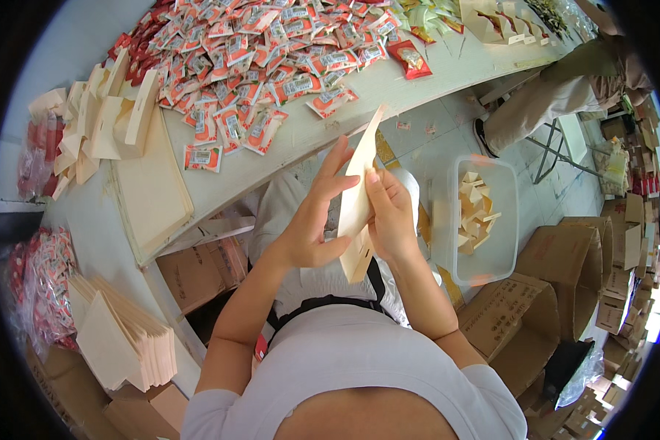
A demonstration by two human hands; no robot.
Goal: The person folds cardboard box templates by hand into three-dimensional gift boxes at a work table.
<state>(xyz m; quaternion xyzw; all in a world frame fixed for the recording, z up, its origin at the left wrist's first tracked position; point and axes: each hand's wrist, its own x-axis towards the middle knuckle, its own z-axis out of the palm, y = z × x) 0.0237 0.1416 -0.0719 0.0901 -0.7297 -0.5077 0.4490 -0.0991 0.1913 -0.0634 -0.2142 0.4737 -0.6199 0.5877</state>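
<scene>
A cream paperboard folding box (357, 203) is held upright above my lap, its panel seen at a steep angle. My right hand (390, 212) grips its right side, thumb pressed near the middle. My left hand (319, 214) spans the left side, with a fingertip and the thumb against the panel and the upper fingers raised. At the box's lower end, a small slot shows in a folded part. On the worktable (308, 140), beyond my hands, lies a large heap of small orange-and-white wrapped packets (264, 71).
Folded boxes (104, 118) and flat sheets (148, 187) occupy the table's left. A stack of flat cartons (124, 335) stands lower left. A clear plastic bin (506, 220) holds folded pieces, right; open cardboard boxes (506, 313) are below it. Another person's leg (539, 110) is upper right.
</scene>
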